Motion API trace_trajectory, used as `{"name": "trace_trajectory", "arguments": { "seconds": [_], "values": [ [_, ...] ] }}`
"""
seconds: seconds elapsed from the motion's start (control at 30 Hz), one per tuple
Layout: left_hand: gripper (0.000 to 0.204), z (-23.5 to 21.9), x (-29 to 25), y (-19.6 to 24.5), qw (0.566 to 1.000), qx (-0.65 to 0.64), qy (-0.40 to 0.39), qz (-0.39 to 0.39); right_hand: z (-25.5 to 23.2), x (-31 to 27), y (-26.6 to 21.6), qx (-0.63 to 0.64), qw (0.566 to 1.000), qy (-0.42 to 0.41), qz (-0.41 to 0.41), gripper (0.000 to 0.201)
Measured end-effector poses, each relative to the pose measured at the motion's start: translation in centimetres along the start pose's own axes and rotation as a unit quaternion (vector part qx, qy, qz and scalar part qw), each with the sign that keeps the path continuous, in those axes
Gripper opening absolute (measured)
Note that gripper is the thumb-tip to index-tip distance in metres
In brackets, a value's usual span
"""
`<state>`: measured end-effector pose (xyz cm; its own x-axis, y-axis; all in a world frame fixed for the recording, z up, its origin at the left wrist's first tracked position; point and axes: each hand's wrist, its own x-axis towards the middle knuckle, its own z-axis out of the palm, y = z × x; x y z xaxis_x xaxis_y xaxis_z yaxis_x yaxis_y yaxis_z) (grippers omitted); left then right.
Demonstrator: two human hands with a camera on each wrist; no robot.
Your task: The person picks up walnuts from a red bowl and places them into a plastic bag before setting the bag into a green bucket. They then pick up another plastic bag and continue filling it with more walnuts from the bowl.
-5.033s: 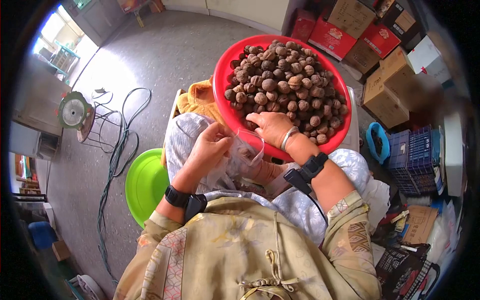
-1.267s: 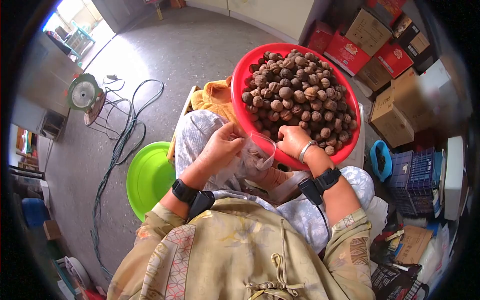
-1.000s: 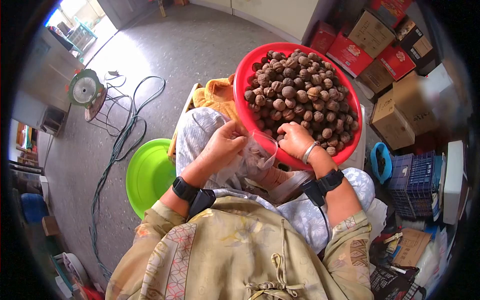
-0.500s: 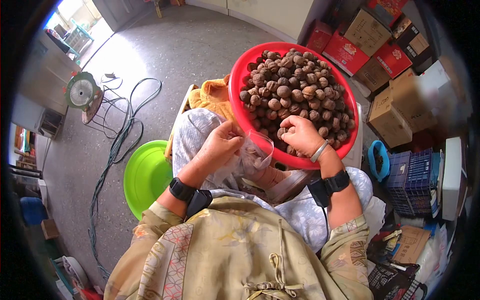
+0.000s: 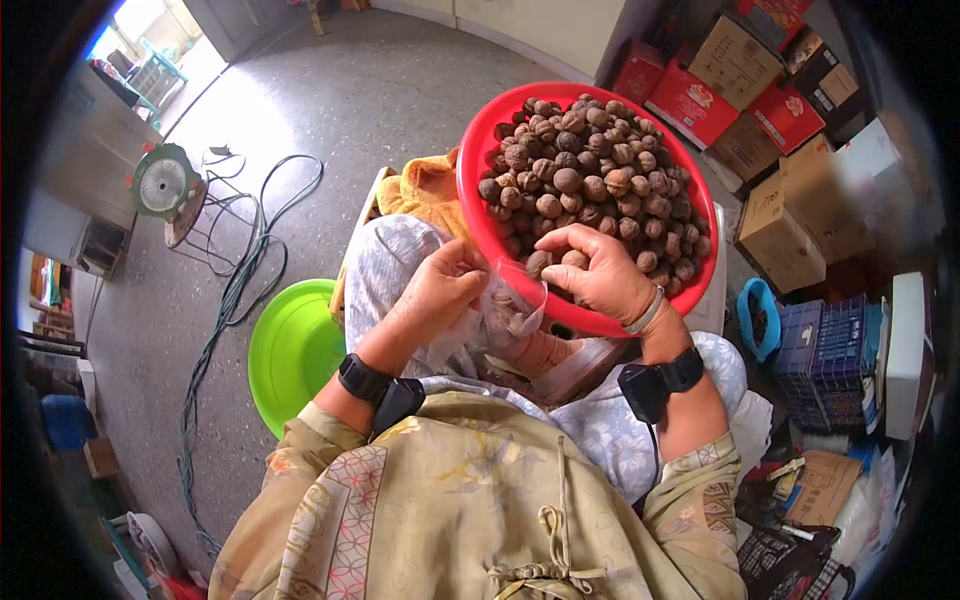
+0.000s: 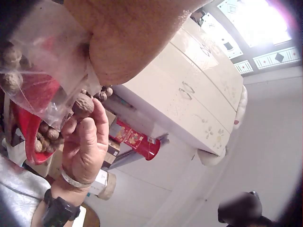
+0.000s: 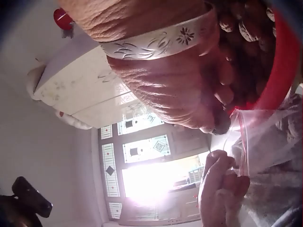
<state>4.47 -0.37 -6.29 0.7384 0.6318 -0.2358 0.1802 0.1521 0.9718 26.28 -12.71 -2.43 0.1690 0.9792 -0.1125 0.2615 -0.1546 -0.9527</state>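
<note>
My left hand (image 5: 440, 292) pinches the rim of a clear plastic bag (image 5: 512, 300), its mouth spread beside the basin. Walnuts show through the film (image 6: 52, 61) in the left wrist view. My right hand (image 5: 605, 278) grips a walnut (image 5: 539, 263) between thumb and fingers, right at the bag's mouth. That walnut (image 6: 83, 105) sits at the fingertips in the left wrist view. Below the right hand, a red basin (image 5: 472, 210) is heaped with brown walnuts (image 5: 590, 180).
A lime-green basin (image 5: 290, 350) stands on the floor at left, near a fan (image 5: 165, 187) and loose cable (image 5: 245, 255). An orange towel (image 5: 425, 190) lies beside the red basin. Cardboard boxes (image 5: 790, 225), a blue crate (image 5: 822, 345) and a small blue bag (image 5: 757, 320) line the right side.
My right hand has come up from the near side of the walnut heap and moved left to the bag's mouth with a walnut. The left hand keeps its hold on the bag.
</note>
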Motion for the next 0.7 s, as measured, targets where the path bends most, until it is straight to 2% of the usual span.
{"name": "trace_trajectory", "arguments": {
  "seconds": [0.1, 0.13, 0.2, 0.27, 0.3, 0.37, 0.43, 0.5, 0.53, 0.57, 0.63, 0.7],
  "values": [
    [0.011, 0.1, 0.0, 0.0, 1.0, -0.014, -0.003, 0.005, 0.1, -0.1, -0.6, 0.016, 1.0, 0.005, -0.024, 0.02],
    [0.01, 0.1, 0.0, 0.0, 1.0, -0.019, -0.004, 0.006, -0.3, 0.1, -0.3, 0.009, 1.0, 0.019, 0.014, 0.018],
    [0.009, -0.1, 0.1, -0.4, 0.999, -0.032, -0.009, 0.008, -1.4, 0.4, 0.0, -0.051, 0.996, 0.076, 0.006, 0.013],
    [0.008, -0.2, 0.2, -0.7, 1.0, -0.029, -0.009, 0.001, -2.3, 0.5, 0.9, -0.121, 0.984, 0.128, 0.013, 0.019],
    [0.008, -0.2, 0.2, -0.7, 1.0, -0.026, -0.004, -0.005, -2.6, 0.5, 1.1, -0.121, 0.984, 0.129, 0.013, 0.019],
    [0.008, -0.2, 0.1, -0.6, 1.0, -0.027, -0.006, -0.004, -3.1, 0.5, 2.1, -0.265, 0.952, 0.143, 0.05, 0.017],
    [0.008, -0.3, 0.2, -0.7, 1.0, -0.028, -0.007, -0.002, -3.2, 0.4, 3.9, -0.315, 0.939, 0.137, 0.028, 0.016],
    [0.008, -0.5, 0.3, -0.9, 1.0, -0.011, -0.007, -0.002, -2.8, 0.4, 5.3, -0.466, 0.877, 0.118, -0.031, 0.018],
    [0.008, -0.5, 0.3, -1.0, 1.0, -0.011, -0.008, -0.002, -2.6, 0.3, 5.1, -0.5, 0.863, 0.072, 0.02, 0.019],
    [0.008, -0.5, 0.3, -1.0, 1.0, -0.017, -0.009, -0.002, -2.5, 0.4, 5.8, -0.499, 0.863, 0.073, 0.02, 0.019],
    [0.008, -0.6, 0.3, -1.0, 1.0, -0.022, -0.011, -0.001, -1.9, 0.8, 7.4, -0.57, 0.817, 0.077, -0.03, 0.007],
    [0.008, -0.6, 0.2, -0.6, 1.0, -0.008, -0.012, 0.003, -1.7, 0.9, 8.0, -0.584, 0.808, 0.071, -0.031, 0.007]
  ]
}}
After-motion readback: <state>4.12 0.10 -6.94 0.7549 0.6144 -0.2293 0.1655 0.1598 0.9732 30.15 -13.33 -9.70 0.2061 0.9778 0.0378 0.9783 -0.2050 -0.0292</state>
